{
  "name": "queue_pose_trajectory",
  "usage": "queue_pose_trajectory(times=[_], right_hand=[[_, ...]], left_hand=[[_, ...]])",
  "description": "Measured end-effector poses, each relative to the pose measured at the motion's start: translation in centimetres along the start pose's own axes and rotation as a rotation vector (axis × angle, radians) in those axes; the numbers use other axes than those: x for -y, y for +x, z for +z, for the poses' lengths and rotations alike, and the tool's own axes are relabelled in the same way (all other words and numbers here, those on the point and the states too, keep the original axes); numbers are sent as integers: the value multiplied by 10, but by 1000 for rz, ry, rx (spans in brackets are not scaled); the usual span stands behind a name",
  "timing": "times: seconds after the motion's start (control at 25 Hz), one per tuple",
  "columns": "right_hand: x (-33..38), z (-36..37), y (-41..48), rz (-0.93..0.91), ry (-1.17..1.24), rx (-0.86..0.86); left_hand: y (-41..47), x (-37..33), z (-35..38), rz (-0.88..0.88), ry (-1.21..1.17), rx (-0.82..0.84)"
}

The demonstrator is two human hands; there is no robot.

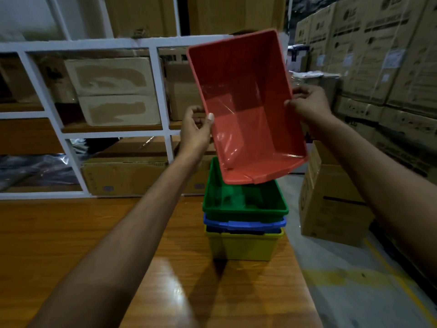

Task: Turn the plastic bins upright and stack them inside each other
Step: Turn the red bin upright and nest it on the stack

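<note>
Head view shows four rectangular plastic bins: a glossy red bin (246,110) tilted in the air, left hand (195,129) and right hand (307,104) each gripping a long rim, above nested green (246,204), blue (243,224) and yellow (243,247) bins on the wooden counter (71,233).

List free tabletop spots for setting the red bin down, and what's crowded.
Free: the wooden table left of the stack of green plastic bin, blue plastic bin and yellow plastic bin, up to the white shelf frame; also the near strip in front. Crowded: right of the stack, where the table edge runs close. Both hands hold the red plastic bin above.
</note>
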State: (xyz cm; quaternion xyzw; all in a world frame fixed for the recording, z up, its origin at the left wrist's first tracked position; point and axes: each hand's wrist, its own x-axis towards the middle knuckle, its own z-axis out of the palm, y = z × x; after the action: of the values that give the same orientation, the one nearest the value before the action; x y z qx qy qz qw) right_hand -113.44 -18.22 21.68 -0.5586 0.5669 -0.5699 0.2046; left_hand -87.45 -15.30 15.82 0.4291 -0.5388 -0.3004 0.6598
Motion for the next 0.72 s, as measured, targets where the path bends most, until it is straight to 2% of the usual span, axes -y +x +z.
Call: queue_pose_trajectory(times=[0.08,0.2,0.44,0.6,0.72], right_hand=[[-10,-2,-12,32,136,193],[-28,2,-19,121,144,321],[-60,20,-13,427,68,278],[-85,32,-13,663,123,390],[-97,38,-24,742,144,392]], left_hand=[[19,0,-12,-25,14,-38],[39,6,-20,-138,61,-13],[40,26,-7,-501,116,107],[26,43,-7,-647,190,152],[17,58,-9,-721,248,162]])
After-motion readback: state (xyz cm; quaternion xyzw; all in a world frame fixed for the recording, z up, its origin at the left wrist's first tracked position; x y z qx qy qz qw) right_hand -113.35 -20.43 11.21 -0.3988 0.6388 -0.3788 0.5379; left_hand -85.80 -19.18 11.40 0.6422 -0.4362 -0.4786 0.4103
